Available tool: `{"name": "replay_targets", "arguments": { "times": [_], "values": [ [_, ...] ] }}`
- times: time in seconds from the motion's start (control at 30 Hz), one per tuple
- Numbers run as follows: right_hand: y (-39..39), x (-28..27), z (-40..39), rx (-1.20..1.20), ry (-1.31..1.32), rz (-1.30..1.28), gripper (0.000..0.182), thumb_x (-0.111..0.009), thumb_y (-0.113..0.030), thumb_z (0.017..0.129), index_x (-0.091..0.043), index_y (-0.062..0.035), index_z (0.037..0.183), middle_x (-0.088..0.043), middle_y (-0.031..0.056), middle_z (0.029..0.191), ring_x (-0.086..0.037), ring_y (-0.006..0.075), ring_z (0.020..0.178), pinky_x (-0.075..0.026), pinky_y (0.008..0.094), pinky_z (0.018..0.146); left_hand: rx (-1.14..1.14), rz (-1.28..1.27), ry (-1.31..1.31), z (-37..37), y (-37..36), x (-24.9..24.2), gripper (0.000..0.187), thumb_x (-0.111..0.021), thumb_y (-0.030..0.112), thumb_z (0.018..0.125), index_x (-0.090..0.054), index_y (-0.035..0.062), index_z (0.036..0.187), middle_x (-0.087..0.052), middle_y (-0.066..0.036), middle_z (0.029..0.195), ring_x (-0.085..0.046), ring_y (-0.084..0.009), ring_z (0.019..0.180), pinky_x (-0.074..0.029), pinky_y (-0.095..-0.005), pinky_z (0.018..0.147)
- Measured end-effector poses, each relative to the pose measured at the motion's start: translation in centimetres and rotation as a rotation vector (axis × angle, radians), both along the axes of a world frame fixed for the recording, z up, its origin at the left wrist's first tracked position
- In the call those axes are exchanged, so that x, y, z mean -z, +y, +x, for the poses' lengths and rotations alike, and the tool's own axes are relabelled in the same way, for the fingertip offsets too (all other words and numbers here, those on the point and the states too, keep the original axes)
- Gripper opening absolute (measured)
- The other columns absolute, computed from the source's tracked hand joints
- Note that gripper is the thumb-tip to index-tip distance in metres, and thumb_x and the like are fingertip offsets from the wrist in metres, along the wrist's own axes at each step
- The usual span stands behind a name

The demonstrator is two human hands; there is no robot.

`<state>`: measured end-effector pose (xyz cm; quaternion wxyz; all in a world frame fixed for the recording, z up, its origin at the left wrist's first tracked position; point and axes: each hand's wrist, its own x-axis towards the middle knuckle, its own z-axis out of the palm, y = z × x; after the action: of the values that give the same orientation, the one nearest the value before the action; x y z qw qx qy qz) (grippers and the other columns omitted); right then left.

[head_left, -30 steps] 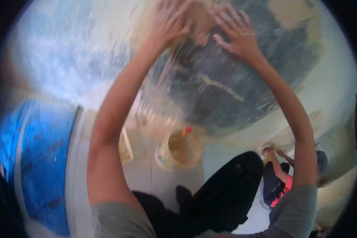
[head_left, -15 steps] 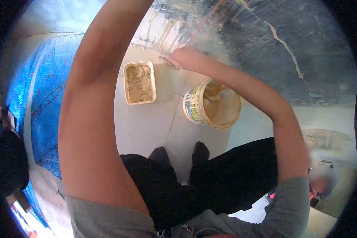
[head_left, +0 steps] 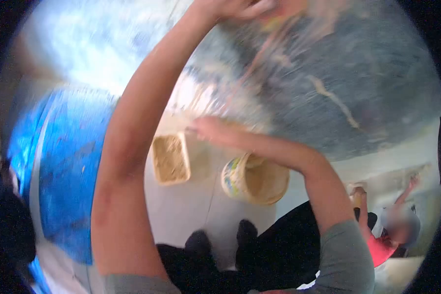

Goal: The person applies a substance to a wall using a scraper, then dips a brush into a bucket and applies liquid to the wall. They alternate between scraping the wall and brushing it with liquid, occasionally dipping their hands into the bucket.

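Observation:
My left hand (head_left: 242, 7) is raised at the top edge of the view, close to the dark, smeared wall (head_left: 338, 73). Motion smears its fingers beside an orange patch (head_left: 286, 10). Lower down, my right hand (head_left: 210, 129) is closed on a small flat scraper (head_left: 192, 130), mostly covered by the fingers. It hovers just past the far right corner of a white rectangular tub (head_left: 187, 169) filled with tan paste (head_left: 171, 159). A round bucket (head_left: 232, 179) with paste-coated inner walls stands to the right, partly behind my right forearm.
A blue sheet (head_left: 73, 171) covers the surface on the left. Pale floor tiles (head_left: 201, 210) lie under the tub and bucket, with my feet (head_left: 247, 235) close by. Another person in a red top (head_left: 379, 250) is at the right, an arm raised.
The view has tilted up, so the tub and bucket sit lower. My left hand has come into sight at the top. My right hand is nearer the tub's corner.

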<state>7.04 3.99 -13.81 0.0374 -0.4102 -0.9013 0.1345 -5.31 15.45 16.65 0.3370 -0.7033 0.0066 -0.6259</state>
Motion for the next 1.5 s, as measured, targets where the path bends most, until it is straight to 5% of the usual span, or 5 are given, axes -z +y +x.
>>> {"name": "replay_targets", "arguments": {
  "times": [0.67,1.2,1.3,1.37,1.5],
  "values": [
    [-5.8,-49.3,7.6,0.11,-0.437,1.481,0.026,-0.065,-0.011,0.077,-0.064,-0.0173,0.101,-0.059,0.0022,0.085,-0.062,0.0249,0.078,-0.052,0.0367,0.063,0.088,-0.296,-0.16,1.3,-3.6,-5.7,0.049,-0.054,0.015,0.073,-0.054,0.0099,0.121,-0.055,-0.009,0.105,-0.052,-0.0259,0.092,-0.038,-0.0398,0.081],
    [-0.6,-53.1,5.3,0.249,-0.441,1.534,0.044,-0.063,-0.005,0.067,-0.062,-0.0216,0.108,-0.057,0.0028,0.089,-0.059,0.0219,0.09,-0.051,0.0357,0.073,-0.032,-0.292,-0.231,0.7,-3.3,-2.5,0.058,-0.057,0.018,0.068,-0.055,0.0219,0.126,-0.051,-0.005,0.124,-0.043,-0.0258,0.115,-0.025,-0.0447,0.099],
    [-0.8,-53.3,5.2,-0.181,-0.728,1.539,0.051,-0.059,-0.002,0.066,-0.062,-0.0235,0.112,-0.059,0.0037,0.09,-0.06,0.0238,0.089,-0.05,0.0364,0.075,0.006,-0.345,-0.302,0.8,-3.1,-2.5,0.06,-0.058,0.017,0.066,-0.055,0.0244,0.126,-0.05,-0.003,0.125,-0.042,-0.0237,0.116,-0.022,-0.0434,0.099],
    [-1.1,-56.1,4.4,0.067,-0.457,1.682,0.022,-0.059,-0.02,0.087,-0.062,0.0019,0.091,-0.054,0.013,0.069,-0.056,0.0285,0.063,-0.047,0.0376,0.057,0.023,-0.374,-0.308,1.3,-3.0,-2.2,0.06,-0.057,0.017,0.066,-0.056,0.0244,0.125,-0.049,-0.003,0.125,-0.041,-0.0234,0.116,-0.021,-0.0434,0.099],
    [1.4,-52.8,6.1,-0.504,-0.783,1.449,0.037,-0.059,-0.015,0.076,-0.064,-0.0225,0.112,-0.064,0.0101,0.091,-0.065,0.0269,0.078,-0.053,0.0416,0.069,0.036,-0.35,-0.332,1.8,-2.9,-2.3,0.058,-0.058,0.019,0.067,-0.055,0.0244,0.125,-0.048,-0.003,0.125,-0.04,-0.0229,0.116,-0.021,-0.0446,0.099]
  ]
}}
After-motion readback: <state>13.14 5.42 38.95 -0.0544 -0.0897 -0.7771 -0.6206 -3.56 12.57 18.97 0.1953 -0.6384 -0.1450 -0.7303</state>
